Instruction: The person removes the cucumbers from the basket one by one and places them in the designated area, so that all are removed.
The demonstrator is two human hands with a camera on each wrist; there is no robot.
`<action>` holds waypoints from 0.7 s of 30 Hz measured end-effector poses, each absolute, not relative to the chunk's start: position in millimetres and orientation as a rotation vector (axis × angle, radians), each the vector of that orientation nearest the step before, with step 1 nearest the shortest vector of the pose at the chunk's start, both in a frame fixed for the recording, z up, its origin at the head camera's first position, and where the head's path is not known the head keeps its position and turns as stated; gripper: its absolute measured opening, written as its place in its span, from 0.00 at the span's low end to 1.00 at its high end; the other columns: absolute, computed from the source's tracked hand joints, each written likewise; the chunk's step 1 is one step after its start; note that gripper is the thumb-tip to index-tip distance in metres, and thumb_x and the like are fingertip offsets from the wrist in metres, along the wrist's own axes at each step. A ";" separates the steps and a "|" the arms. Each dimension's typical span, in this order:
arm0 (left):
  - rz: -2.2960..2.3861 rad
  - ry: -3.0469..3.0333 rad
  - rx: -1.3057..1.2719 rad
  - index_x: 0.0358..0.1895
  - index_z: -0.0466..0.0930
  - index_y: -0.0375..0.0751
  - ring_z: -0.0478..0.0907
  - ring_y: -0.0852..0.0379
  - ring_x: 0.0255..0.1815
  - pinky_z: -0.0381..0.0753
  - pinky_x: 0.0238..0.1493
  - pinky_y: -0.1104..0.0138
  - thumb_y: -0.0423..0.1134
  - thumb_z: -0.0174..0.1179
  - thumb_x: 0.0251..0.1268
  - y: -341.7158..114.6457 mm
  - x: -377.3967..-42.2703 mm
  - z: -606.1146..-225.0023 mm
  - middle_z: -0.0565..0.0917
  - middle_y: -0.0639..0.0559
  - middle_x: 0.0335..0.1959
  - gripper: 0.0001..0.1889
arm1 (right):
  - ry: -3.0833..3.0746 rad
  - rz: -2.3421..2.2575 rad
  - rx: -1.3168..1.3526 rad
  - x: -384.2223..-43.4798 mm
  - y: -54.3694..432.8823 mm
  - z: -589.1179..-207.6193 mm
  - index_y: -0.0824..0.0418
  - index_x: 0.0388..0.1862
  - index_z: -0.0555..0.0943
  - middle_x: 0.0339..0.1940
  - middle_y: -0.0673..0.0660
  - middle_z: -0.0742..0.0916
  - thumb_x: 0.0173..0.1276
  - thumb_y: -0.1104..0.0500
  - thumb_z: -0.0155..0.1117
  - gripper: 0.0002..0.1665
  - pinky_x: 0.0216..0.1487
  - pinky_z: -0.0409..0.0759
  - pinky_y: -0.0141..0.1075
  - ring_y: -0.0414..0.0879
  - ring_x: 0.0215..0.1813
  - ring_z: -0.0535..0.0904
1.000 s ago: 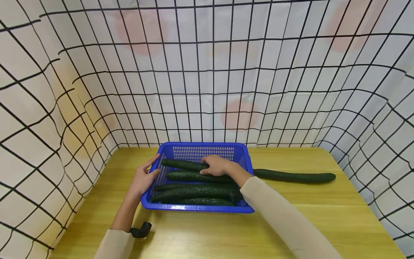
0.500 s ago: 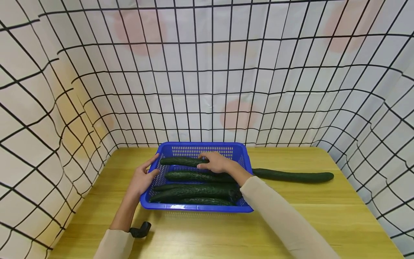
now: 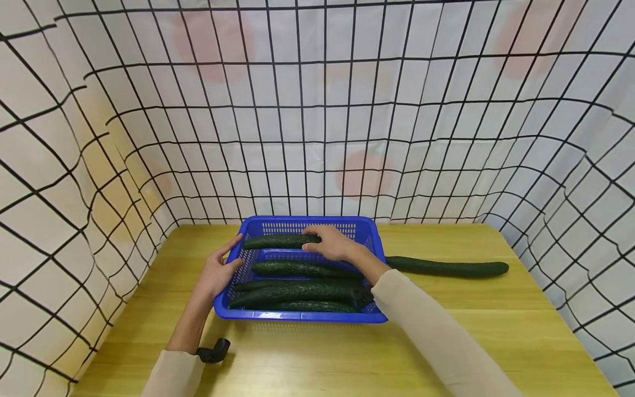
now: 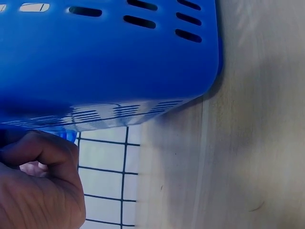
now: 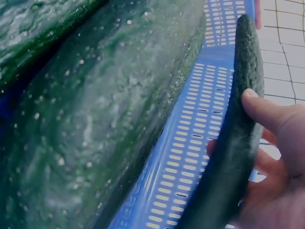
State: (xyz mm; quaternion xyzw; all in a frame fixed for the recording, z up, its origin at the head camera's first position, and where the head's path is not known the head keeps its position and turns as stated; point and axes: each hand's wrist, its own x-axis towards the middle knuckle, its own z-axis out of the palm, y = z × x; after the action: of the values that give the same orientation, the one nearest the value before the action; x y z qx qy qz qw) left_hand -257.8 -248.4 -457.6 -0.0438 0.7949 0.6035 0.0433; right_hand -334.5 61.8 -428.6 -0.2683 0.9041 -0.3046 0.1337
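Observation:
A blue plastic basket [image 3: 302, 316] with slotted walls stands on the wooden table. My right hand [image 3: 329, 242] holds a long dark green cucumber [image 3: 278, 241] near the basket's back wall. In the right wrist view, thumb and fingers curl round that cucumber [image 5: 238, 138], above the slotted basket floor. At the basket's left end, my left hand [image 3: 216, 271] grips the rim; the left wrist view shows its bent fingers [image 4: 43, 148] by the basket wall. Another cucumber [image 3: 297, 269] lies across the middle of the basket, and several more cucumbers [image 3: 302, 292] are packed along the front.
One long cucumber [image 3: 451, 268] lies on the table [image 3: 476, 331] to the basket's right, its left end hidden by the basket. A white sheet with a black grid [image 3: 317, 127] encloses the back and sides. A black curved piece [image 3: 214, 351] sits at my left wrist.
My right hand has shifted the held cucumber away from the middle one, back toward the basket's rear wall, widening the gap between them. The left hand stays on the rim.

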 end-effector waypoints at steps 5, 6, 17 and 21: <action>1.826 2.451 -0.140 0.81 0.61 0.61 0.88 0.49 0.36 0.89 0.31 0.62 0.35 0.57 0.74 -246.0 -256.0 -454.8 0.85 0.28 0.51 0.35 | 2.653 -0.896 -0.821 -331.4 63.4 -420.8 0.55 0.76 0.73 0.77 0.58 0.75 0.78 0.48 0.60 0.31 0.76 0.69 0.53 0.56 0.78 0.68; 1.820 2.456 -0.147 0.81 0.61 0.61 0.88 0.50 0.35 0.88 0.31 0.63 0.35 0.57 0.74 -245.7 -255.5 -454.7 0.86 0.30 0.49 0.35 | 2.663 -0.887 -0.837 -330.8 63.4 -419.2 0.55 0.76 0.73 0.76 0.57 0.75 0.78 0.48 0.60 0.31 0.76 0.70 0.53 0.55 0.78 0.69; 1.831 2.436 -0.142 0.82 0.59 0.60 0.88 0.47 0.39 0.89 0.33 0.62 0.34 0.56 0.74 -247.0 -259.7 -458.6 0.79 0.22 0.60 0.36 | 2.770 -0.833 -0.939 -323.0 73.5 -385.5 0.55 0.73 0.75 0.73 0.56 0.79 0.78 0.48 0.61 0.29 0.74 0.72 0.52 0.54 0.76 0.72; 1.814 2.446 -0.145 0.82 0.59 0.59 0.88 0.48 0.39 0.89 0.33 0.62 0.34 0.55 0.74 -249.8 -256.9 -458.2 0.78 0.22 0.62 0.36 | 2.751 -0.902 -0.971 -321.0 82.0 -380.8 0.55 0.73 0.76 0.72 0.56 0.79 0.78 0.48 0.62 0.29 0.74 0.72 0.53 0.55 0.76 0.72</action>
State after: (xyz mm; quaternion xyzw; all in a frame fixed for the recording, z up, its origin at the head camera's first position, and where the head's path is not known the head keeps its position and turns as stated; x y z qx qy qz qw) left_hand -256.9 -249.8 -458.2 -0.0474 0.8015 0.5943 0.0465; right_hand -321.0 82.0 -380.8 -0.3177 0.9000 -0.2951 0.0438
